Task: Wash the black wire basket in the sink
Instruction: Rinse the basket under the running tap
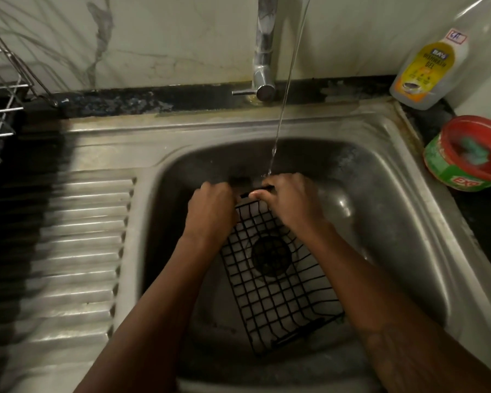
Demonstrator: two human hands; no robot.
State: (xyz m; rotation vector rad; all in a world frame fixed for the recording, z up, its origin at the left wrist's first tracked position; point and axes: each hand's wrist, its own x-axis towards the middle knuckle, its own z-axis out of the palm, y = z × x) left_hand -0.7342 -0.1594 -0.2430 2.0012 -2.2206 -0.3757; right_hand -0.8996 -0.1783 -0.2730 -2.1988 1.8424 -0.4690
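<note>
Head view: where is the black wire basket (278, 293) lying?
It is lying inside the sink (380, 194), over the drain (270, 256), with its far rim under the tap (264, 52).
And the hands?
The left hand (210, 211) and the right hand (292, 202) are both curling round that far rim, gripping it. Water (284, 95) is running onto the right fingers.
Anything nearby?
A dishwash gel bottle (428, 63) is standing on the worktop (482, 222).

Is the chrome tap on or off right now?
On: a thin water stream runs down beside the chrome tap onto the right hand gripping the black wire basket.
</note>
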